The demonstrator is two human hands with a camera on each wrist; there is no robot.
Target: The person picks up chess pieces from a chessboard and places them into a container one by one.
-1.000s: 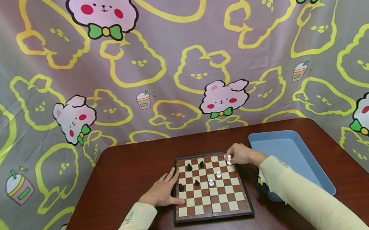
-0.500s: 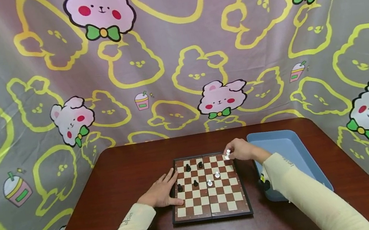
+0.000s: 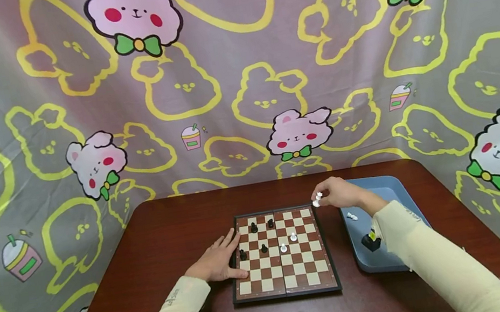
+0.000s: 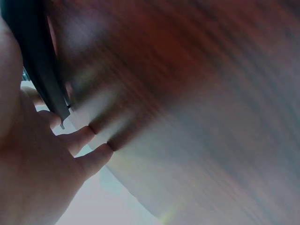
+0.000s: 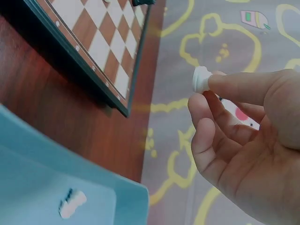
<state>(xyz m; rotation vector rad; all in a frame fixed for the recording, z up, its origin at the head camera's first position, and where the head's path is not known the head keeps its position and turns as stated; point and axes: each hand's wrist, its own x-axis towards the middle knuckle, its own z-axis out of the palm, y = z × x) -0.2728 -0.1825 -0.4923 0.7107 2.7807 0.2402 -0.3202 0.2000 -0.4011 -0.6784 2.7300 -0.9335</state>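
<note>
Here, right fingers (image 5: 198,108) pinch a white piece (image 5: 200,79), sleeve lettering (image 3: 172,297) illegible.

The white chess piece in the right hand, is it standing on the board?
No, the right hand pinches the white chess piece in the air, apart from the board.

Curtained nook, cartoon cloth walls (image 3: 224,89), brown table (image 3: 181,216)

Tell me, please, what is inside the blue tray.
One white chess piece shows, lying in the blue tray; the right sleeve covers part of it, hiding anything beneath.
</note>
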